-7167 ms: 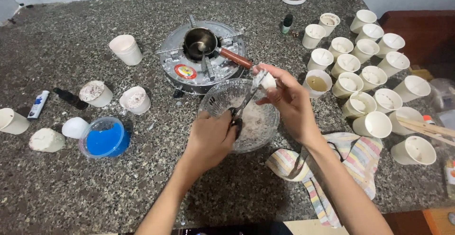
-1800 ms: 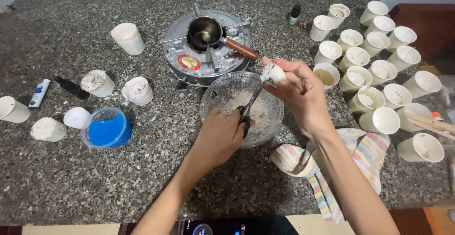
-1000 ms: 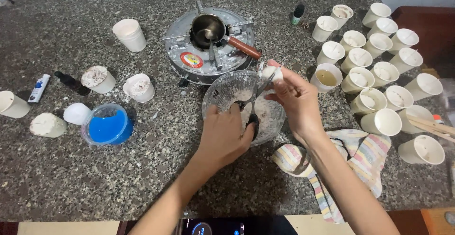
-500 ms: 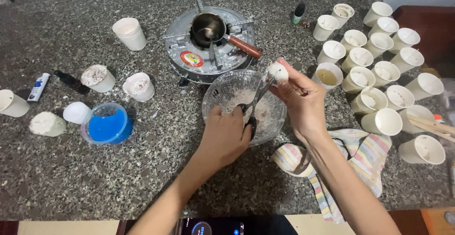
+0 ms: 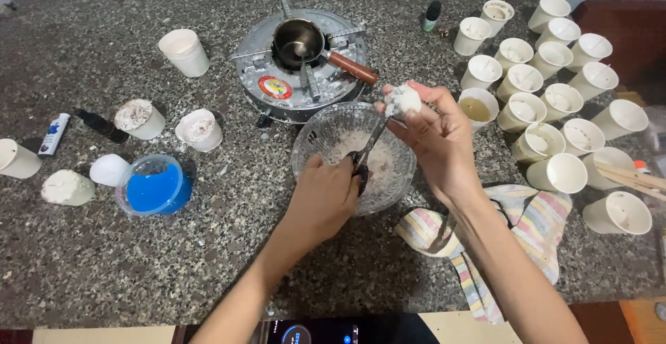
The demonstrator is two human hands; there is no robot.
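My left hand point(image 5: 326, 198) grips one pair of scissors point(image 5: 366, 155) over one glass bowl point(image 5: 316, 139), my right hand point(image 5: 433, 136) pinches one white lump point(image 5: 404, 100) at two o'clock.

The left hand point(image 5: 326, 202) hides the scissors' point(image 5: 365, 151) handles.

A crowded granite desk point(image 5: 104, 261): a cluster of white paper cups point(image 5: 555, 108) walls off the right side, the round metal stove point(image 5: 277, 87) blocks the far centre just behind the glass bowl point(image 5: 319, 136), and a striped cloth point(image 5: 534, 219) lies near right. Open stone spreads across the near left, below the blue tub point(image 5: 152, 188).
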